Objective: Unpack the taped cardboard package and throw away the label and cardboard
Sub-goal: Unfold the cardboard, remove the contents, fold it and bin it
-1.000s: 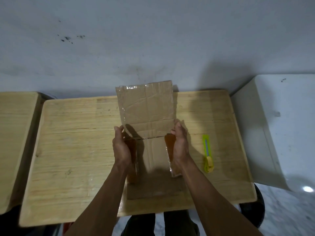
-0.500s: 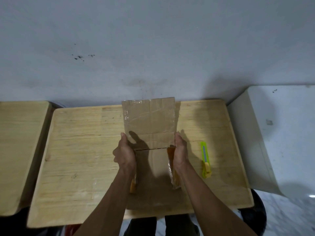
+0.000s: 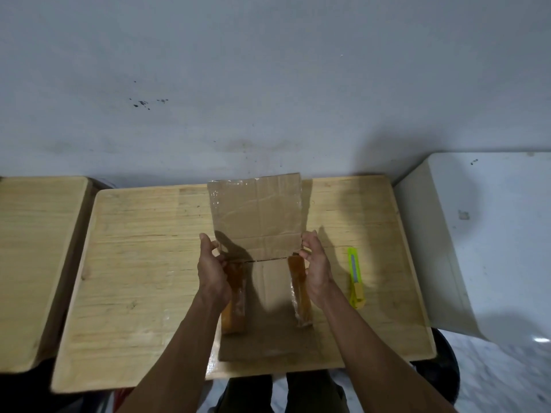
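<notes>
A brown cardboard package [image 3: 259,216] lies opened in the middle of the wooden table [image 3: 143,263]. Its far flap stands raised and carries shiny clear tape along the edges. Two amber taped side flaps stand up at left [image 3: 235,296] and right [image 3: 299,287]. My left hand [image 3: 213,269] grips the left side at the fold. My right hand [image 3: 316,263] pinches the right edge of the raised flap at the same fold. What lies inside the package cannot be made out, and no label is visible.
A yellow-green utility knife [image 3: 356,278] lies on the table just right of my right hand. A second wooden table [image 3: 32,248] stands at the left. A white cabinet [image 3: 477,234] stands at the right. A grey wall runs behind.
The view has tilted up, so the table sits lower in frame. Both hands have stayed at the fold; the far flap looks pushed a little further back.
</notes>
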Demonstrator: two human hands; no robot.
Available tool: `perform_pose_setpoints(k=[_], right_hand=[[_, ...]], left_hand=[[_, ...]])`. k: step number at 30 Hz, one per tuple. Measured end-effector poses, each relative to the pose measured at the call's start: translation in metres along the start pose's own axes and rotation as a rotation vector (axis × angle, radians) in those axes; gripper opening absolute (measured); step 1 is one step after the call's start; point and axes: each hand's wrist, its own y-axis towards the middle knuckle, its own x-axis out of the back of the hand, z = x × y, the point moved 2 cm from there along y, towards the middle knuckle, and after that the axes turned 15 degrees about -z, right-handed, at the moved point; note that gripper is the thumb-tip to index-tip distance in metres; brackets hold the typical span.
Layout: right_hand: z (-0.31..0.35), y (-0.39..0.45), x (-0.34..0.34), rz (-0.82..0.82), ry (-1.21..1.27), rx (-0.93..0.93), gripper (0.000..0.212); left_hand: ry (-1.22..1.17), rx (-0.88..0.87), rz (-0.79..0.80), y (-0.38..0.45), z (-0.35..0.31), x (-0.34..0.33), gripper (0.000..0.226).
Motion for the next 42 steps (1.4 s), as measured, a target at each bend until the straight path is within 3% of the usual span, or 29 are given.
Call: perform_pose_setpoints(k=[3, 6, 9, 15, 20, 25, 27, 31, 34, 42], right_hand=[[0.003, -0.007, 0.006, 0.009, -0.012, -0.034, 0.076], [0.007, -0.010, 0.015, 0.014, -0.038, -0.064, 0.063], [0.009, -0.012, 0.026, 0.048, -0.074, -0.102, 0.066], [0.005, -0.016, 0.034, 0.101, -0.038, -0.174, 0.063], [0.002, -0.025, 0.035, 0.134, -0.107, -0.103, 0.057], [-0.002, -0.033, 0.032, 0.187, -0.295, 0.027, 0.094], [0.000, -0.039, 0.032, 0.177, -0.380, 0.107, 0.089], [0.001, -0.040, 0.034, 0.182, -0.501, 0.211, 0.076], [-0.003, -0.037, 0.036, 0.213, -0.596, 0.275, 0.065], [-0.012, -0.032, 0.035, 0.253, -0.782, 0.332, 0.075]], left_hand=[[0.039, -0.008, 0.008, 0.002, -0.008, 0.009, 0.060], [0.056, 0.020, 0.031, 0.006, -0.012, 0.020, 0.069], [0.057, 0.036, 0.058, 0.002, -0.014, 0.027, 0.069], [0.016, 0.119, 0.137, -0.005, -0.015, 0.035, 0.055], [0.164, 0.026, 0.128, -0.009, -0.010, 0.043, 0.042], [0.383, -0.132, 0.137, -0.004, -0.003, 0.048, 0.038], [0.469, -0.160, 0.143, 0.001, 0.006, 0.049, 0.048], [0.520, -0.270, 0.086, -0.016, 0.004, 0.042, 0.026], [0.630, -0.367, 0.028, -0.018, 0.008, 0.041, 0.024], [0.753, -0.507, -0.041, -0.012, 0.019, 0.041, 0.021]])
